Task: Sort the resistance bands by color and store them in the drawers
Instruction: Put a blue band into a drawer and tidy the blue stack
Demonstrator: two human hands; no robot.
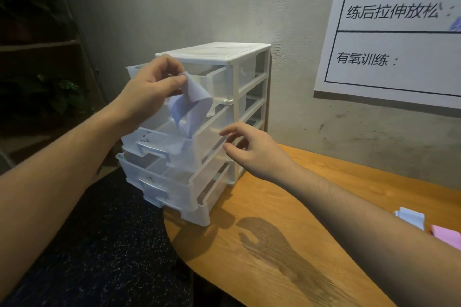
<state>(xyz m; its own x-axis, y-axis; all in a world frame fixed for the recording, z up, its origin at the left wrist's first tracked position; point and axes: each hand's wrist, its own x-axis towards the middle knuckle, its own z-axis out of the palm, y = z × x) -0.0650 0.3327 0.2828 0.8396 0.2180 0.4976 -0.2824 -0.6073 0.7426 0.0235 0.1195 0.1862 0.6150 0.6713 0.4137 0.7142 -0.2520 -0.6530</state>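
A: L to R, what've we got?
B: Our left hand [149, 87] pinches a pale blue flat resistance band [185, 107], dangling into the 2nd pulled-out drawer [199, 142] of the white translucent plastic drawer unit [249, 87].
A: And our right hand [252, 149]?
B: Fingers loose, holding nothing, just beside that drawer. More blue [410, 217] & pink [446, 234] bands on the wooden surface [249, 257], far R.

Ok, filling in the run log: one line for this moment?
left hand pinches blue band | band hangs into open second drawer | right hand open beside drawer unit
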